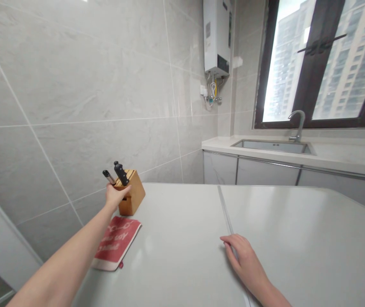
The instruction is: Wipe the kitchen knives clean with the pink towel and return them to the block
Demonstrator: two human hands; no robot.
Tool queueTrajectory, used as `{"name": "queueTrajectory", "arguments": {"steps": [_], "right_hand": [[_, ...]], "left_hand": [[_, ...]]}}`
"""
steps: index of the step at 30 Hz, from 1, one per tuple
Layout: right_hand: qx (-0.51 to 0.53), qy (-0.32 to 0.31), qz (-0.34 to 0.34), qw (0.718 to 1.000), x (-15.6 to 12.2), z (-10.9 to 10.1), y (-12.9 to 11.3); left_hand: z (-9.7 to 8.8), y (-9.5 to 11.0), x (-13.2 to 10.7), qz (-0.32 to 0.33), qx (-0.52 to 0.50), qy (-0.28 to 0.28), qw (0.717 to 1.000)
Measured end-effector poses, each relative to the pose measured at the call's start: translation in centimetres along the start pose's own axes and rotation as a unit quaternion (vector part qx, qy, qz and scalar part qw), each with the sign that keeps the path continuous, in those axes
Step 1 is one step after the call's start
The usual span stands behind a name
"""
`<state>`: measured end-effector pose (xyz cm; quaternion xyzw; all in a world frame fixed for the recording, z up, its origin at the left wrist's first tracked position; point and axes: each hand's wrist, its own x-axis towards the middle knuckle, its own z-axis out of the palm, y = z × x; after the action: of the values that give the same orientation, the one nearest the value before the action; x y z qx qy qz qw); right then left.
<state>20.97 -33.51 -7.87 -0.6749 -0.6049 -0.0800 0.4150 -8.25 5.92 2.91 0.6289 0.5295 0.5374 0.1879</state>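
My left hand point(115, 195) reaches out to a wooden knife block point(134, 195) near the wall, and its fingers close round the black handle of a knife point(121, 173) that still sits in the block. A second dark handle point(108, 176) sticks out of the block just to the left. My right hand point(244, 259) lies flat on the pale grey table point(182, 238), palm down, fingers stretched out, holding nothing. A red notebook point(116, 242) with white lettering lies on the table beneath my left forearm.
A seam point(225, 209) runs across the table. Grey tiled wall stands to the left. At the back right are a counter with a steel sink point(273, 146) and tap point(297, 124), a window above it, and a white water heater point(217, 36) on the wall.
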Motion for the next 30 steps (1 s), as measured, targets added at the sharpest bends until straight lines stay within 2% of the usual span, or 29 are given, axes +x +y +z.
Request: {"name": "queueTrajectory", "arguments": {"steps": [7, 12, 15, 17, 18, 19, 20, 21, 22, 23, 26, 30], "right_hand": [[-0.012, 0.005, 0.015, 1.000, 0.1, 0.0, 0.0], [-0.008, -0.012, 0.033, 0.999, -0.1, 0.3, 0.3], [-0.006, -0.022, 0.044, 0.999, -0.1, 0.4, 0.5], [-0.007, -0.025, 0.046, 0.999, -0.1, 0.3, 0.7], [-0.007, -0.025, 0.046, 0.999, 0.0, 0.3, 0.7], [-0.008, -0.025, 0.045, 0.999, 0.0, 0.2, 0.8], [-0.008, -0.025, 0.045, 0.999, 0.1, 0.2, 0.9], [-0.007, -0.025, 0.044, 0.999, 0.1, 0.2, 0.9], [-0.006, -0.025, 0.045, 0.999, 0.2, 0.3, 0.9], [-0.005, -0.026, 0.045, 0.999, 0.2, 0.3, 0.9], [0.002, -0.033, 0.048, 0.998, 0.3, 0.4, 0.7], [0.011, -0.030, 0.057, 0.998, 0.4, 0.2, 0.6]], "left_hand": [[0.0, -1.9, 1.0, -0.007, -0.017, -0.007, 1.000], [-0.6, -1.7, 1.0, 0.000, -0.023, -0.041, 0.999], [-0.6, -1.4, -0.8, 0.002, 0.019, -0.023, 1.000], [-0.5, -2.0, -3.4, -0.001, 0.120, 0.020, 0.993], [-0.4, -2.6, -5.1, 0.000, 0.167, 0.024, 0.986], [-0.5, -3.4, -6.8, 0.010, 0.211, -0.007, 0.977], [-0.6, -4.4, -8.6, 0.040, 0.257, -0.071, 0.963], [-0.8, -5.5, -10.2, 0.084, 0.302, -0.149, 0.938], [-1.1, -6.6, -11.5, 0.120, 0.339, -0.205, 0.910], [-1.5, -7.7, -12.5, 0.133, 0.368, -0.232, 0.891], [-2.7, -10.3, -13.6, 0.122, 0.421, -0.279, 0.854], [-3.4, -11.9, -12.6, 0.138, 0.452, -0.284, 0.834]]}}
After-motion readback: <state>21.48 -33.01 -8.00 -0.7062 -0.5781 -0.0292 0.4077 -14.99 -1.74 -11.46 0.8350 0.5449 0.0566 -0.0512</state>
